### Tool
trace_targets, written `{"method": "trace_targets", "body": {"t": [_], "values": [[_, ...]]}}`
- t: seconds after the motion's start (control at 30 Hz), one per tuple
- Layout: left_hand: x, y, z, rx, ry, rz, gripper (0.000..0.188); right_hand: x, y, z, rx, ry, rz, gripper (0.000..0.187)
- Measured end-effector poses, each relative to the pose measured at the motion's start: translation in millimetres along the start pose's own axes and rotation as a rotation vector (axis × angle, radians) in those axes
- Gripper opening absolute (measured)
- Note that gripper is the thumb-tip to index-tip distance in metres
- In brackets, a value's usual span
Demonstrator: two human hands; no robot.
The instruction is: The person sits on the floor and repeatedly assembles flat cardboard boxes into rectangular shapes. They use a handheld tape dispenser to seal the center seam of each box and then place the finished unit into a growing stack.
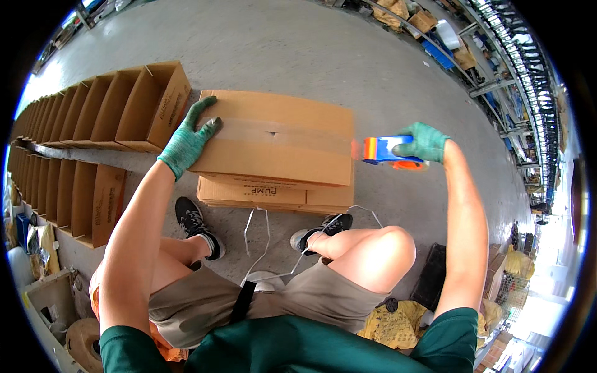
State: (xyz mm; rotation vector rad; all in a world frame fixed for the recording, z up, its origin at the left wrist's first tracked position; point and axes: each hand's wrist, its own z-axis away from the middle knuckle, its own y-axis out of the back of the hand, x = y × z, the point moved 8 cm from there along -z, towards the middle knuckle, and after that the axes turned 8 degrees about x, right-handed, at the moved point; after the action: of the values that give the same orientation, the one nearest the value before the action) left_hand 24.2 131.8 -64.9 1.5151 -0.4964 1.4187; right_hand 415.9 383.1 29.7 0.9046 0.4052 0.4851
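A closed brown cardboard box (pixel 280 140) lies in front of my knees, with a strip of clear tape (pixel 298 142) along its top seam. A small dark mark or tear shows near the middle of that seam. My left hand (pixel 189 137), in a green glove, lies spread on the box's left end, thumb on the top. Just off the right end, my gloved right hand (pixel 426 143) is closed around a blue and orange tape dispenser (pixel 384 149). Its front is close to the box edge; whether the tape still joins them is blurred.
Beneath the box is a stack of flat cardboard (pixel 280 196). Two rows of open cartons (pixel 134 115) stand at the left. Loaded shelving (pixel 491 87) runs along the right. A white bent-wire frame (pixel 267 248) stands between my feet; a grey bin (pixel 46 298) sits lower left.
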Motion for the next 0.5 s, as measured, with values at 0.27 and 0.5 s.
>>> {"method": "trace_targets", "body": {"t": [0.27,0.5], "values": [[3.1,-5.3,3.4,-0.002,0.030,0.073,0.058,-69.7,-28.5,-19.4,0.096,0.195,-0.104,0.052],[5.0,-4.6,5.0,0.005,-0.035,0.048,0.058,-77.6,-25.8,-5.8,0.131,0.209,-0.007,0.049]]}}
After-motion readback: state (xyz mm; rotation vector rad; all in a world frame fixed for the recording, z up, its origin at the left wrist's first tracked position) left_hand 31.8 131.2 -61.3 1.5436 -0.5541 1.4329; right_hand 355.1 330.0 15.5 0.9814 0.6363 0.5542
